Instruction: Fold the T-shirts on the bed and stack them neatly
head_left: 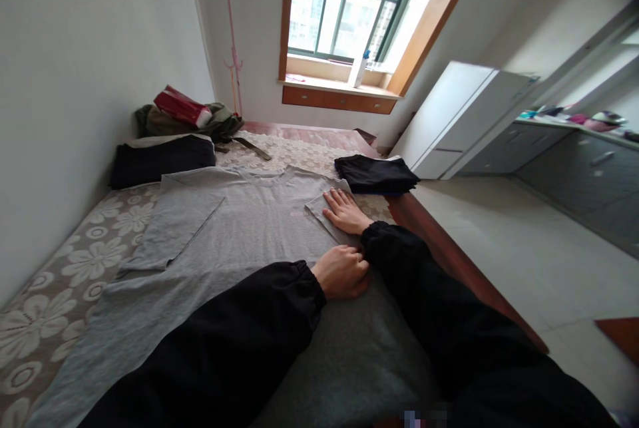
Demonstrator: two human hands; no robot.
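A grey T-shirt (249, 235) lies spread out on a bed with a floral cover (94, 258), its collar toward the window. Both of its sleeves are turned inward over the body. My right hand (346, 213) rests flat on the sleeve at the right, fingers spread. Just below it, my left hand (343, 273) is closed at the shirt's right edge, knuckles up, and seems to pinch the grey fabric there; its fingertips are mostly hidden.
Folded dark clothes (377, 174) lie at the bed's right edge. Another dark stack (162, 158) is at the left wall, with a red bag (180, 105) behind it. A white fridge (449, 118) stands beyond, at the right of the window.
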